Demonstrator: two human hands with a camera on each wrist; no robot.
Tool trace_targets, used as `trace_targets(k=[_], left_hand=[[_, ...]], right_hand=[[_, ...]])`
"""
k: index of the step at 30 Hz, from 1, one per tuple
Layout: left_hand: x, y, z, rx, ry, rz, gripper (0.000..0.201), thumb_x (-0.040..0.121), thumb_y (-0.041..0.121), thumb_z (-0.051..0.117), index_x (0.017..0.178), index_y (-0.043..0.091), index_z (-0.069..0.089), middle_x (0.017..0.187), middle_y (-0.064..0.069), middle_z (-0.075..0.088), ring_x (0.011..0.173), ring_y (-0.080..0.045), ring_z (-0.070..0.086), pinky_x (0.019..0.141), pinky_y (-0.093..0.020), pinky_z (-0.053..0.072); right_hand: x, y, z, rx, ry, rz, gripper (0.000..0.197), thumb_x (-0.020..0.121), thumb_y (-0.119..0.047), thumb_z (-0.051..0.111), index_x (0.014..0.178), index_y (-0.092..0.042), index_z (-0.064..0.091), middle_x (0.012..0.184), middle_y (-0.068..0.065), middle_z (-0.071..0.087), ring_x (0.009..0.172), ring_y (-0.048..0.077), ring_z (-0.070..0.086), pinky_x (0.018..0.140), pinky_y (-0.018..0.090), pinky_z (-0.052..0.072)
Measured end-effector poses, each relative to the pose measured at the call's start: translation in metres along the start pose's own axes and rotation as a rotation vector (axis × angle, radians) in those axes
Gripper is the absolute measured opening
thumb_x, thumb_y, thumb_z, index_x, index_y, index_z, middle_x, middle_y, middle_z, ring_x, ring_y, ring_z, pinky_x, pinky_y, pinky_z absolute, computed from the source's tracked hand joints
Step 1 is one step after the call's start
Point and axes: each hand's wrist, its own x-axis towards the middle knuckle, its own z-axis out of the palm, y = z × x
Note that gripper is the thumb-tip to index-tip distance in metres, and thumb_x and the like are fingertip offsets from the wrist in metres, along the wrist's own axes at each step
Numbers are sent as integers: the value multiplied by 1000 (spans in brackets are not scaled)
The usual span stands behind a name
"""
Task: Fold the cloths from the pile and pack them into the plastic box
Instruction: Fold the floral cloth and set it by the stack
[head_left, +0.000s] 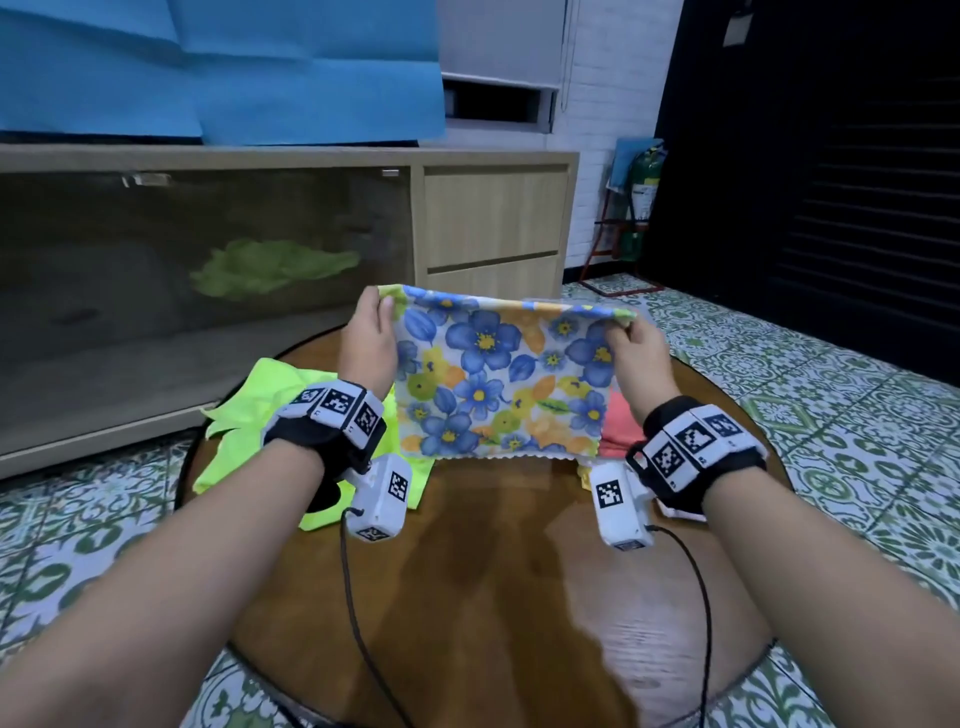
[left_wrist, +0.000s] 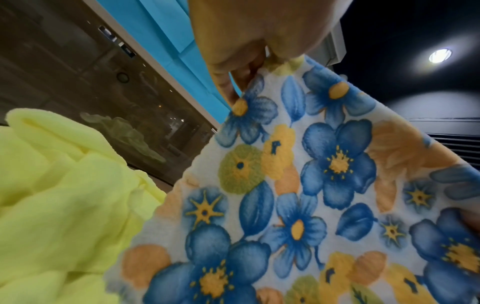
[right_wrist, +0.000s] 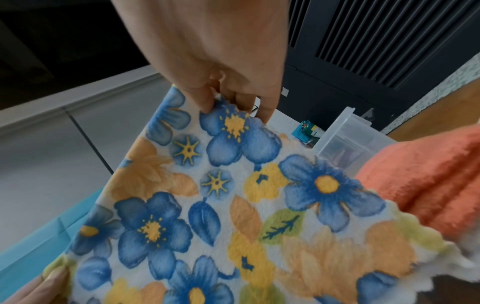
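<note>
Hands: 2, left hand (head_left: 367, 338), right hand (head_left: 640, 357) each pinching floral cloth (head_left: 498, 374) | other cloths: 2 | box: 1

You hold the cloth (head_left: 498, 374) above the round table (head_left: 493, 571), cloth pile (head_left: 244, 415) to its left, plastic box (right_wrist: 348, 139) behind at right

Dim indoor light; a ceiling lamp (left_wrist: 439, 55) flares with a halo. Wide-angle bending at edges; wrist views soft, slightly blurred.

Both forearms raised, left hand (head_left: 368, 338) and right hand (head_left: 640, 352) apparently pinching with curled fingers (right_wrist: 267, 112).
</note>
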Motion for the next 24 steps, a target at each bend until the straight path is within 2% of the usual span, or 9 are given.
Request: trace_targets(k=[3,5,9,11,13,15,17,19,24], left_hand=[[-7,-10,1,-30,28,24,19,102,17,32,85,8,36,68,-4,38,68,-23,36,60,-30,22],[-19,-22,4,16,-27,-37,19,102,16,32,86,8,36,72,-9,42,71,-25,39,61,-31,22],[-47,-54,15,249,-296,-297,23,102,16,30,97,1,46,100,-27,55,98,-38,54,80,-38,38],[-61,-69,21,359,-463,-447,34,102,14,29,115,-8,51,120,-28,55,113,-38,52,90,-36,39],[-76,-82,24,389,-570,-540,38,101,14,31,118,-12,52,124,-27,55,115,-36,53,88,-35,40],[-90,-89,24,343,-618,-616,34,98,17,41,116,-9,54,119,-26,58,107,-34,58,82,-34,42],[-103,-93,21,189,-590,-757,34,93,16,52,122,3,42,99,-22,61,82,-27,58,72,-35,45],[-112,-96,17,129,-539,-818,50,91,9,54,132,8,26,72,-8,49,58,-20,45,54,-29,37],[-127,-98,14,123,-603,-603,33,88,-4,49,116,12,52,62,0,40,51,-13,36,48,-24,33]], right_hand=[[-10,4,0,28,-26,17,27,98,-10,41,71,-14,43,65,0,38,57,12,36,53,19,31],[-22,13,2,8,-48,96,38,97,-10,43,62,-17,31,58,-1,26,51,13,24,48,23,23],[-50,44,11,17,-114,409,36,96,-9,44,60,-14,43,45,-4,46,38,15,34,31,11,24],[-63,67,17,-8,-188,580,32,97,-10,43,65,-14,46,56,3,54,30,11,40,35,10,30],[-70,94,21,-161,-331,696,28,97,-18,48,70,-11,50,79,12,54,52,18,50,56,22,38],[-78,108,18,-191,-490,832,21,90,-27,61,87,-9,52,94,13,51,71,25,52,66,32,39],[-84,111,9,-121,-554,921,28,77,-21,68,87,-13,44,80,15,48,44,19,39,49,27,33],[-90,109,1,-58,-517,905,31,84,-6,60,72,-16,33,60,9,43,35,14,18,38,17,20],[-103,111,-3,-135,-333,657,32,83,16,43,79,-16,46,68,6,41,42,12,41,29,15,26]])
